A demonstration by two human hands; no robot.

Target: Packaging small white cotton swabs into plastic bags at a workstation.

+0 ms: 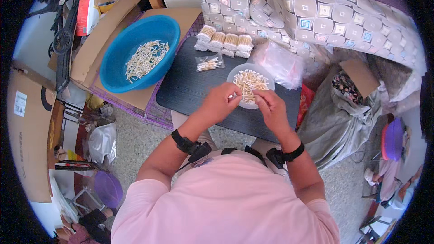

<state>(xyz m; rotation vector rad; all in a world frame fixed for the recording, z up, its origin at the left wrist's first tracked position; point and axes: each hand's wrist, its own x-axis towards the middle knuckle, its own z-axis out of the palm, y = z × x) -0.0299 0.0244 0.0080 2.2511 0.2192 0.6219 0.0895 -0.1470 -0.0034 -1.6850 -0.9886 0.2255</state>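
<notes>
A round white bowl heaped with loose cotton swabs stands on a dark table. Over the bowl's near left rim, my left hand is closed, with white swab tips showing between its fingers. My right hand is at the near right rim, thumb and forefinger pinched together around what looks like a swab end. The hands are a short way apart, with swabs visible between them. Behind the bowl lies a small clear bag of swabs. Bundles of swabs are stacked at the table's far edge.
Left of the table, a large blue basin holds more loose swabs, resting on cardboard. Clear plastic bags lie right of the bowl. A patterned sofa stands behind; a grey sack sits at right.
</notes>
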